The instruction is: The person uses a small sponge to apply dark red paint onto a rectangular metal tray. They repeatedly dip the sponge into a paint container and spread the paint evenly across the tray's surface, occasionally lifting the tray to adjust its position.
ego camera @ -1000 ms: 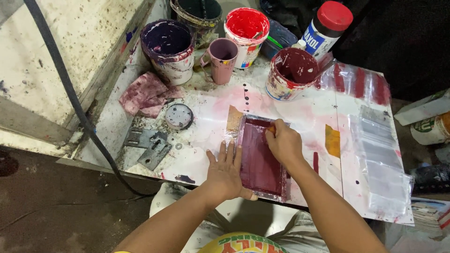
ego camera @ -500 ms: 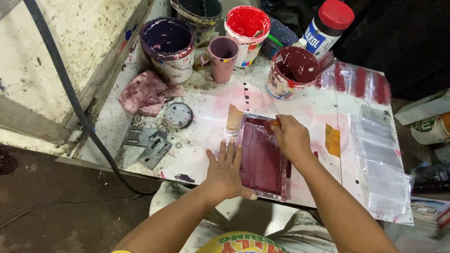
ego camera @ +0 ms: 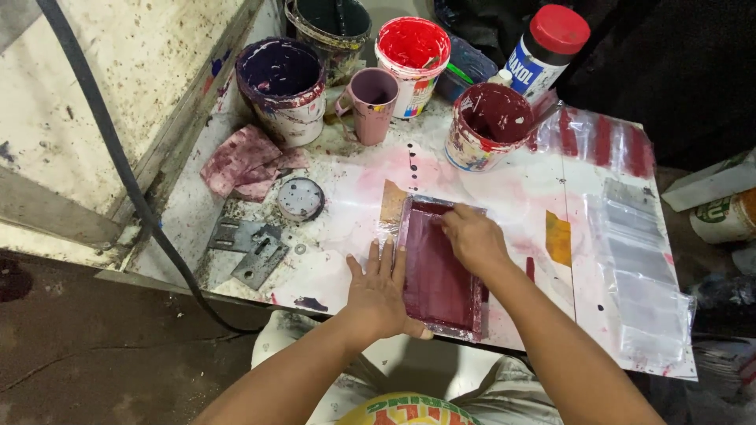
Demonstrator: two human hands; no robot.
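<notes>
The small printing frame [ego camera: 439, 267] sat at the table's [ego camera: 504, 197] near edge, your left hand [ego camera: 378, 295] flat with fingers together, your right hand [ego camera: 472, 240] curled, so one slip could have smeared paint.

Red-capped blue-labelled bottle [ego camera: 546, 49] top right

Lighting: even, fairly bright overhead light across the white table [ego camera: 346, 236]; the upper right corner and floor are left dim. Shadows: soft, short. Glare: a pale sheen is seen on the clear plastic sheet [ego camera: 638, 275]. Focus: mostly sharp; slight wide-angle stretching is noted at the edges.
</notes>
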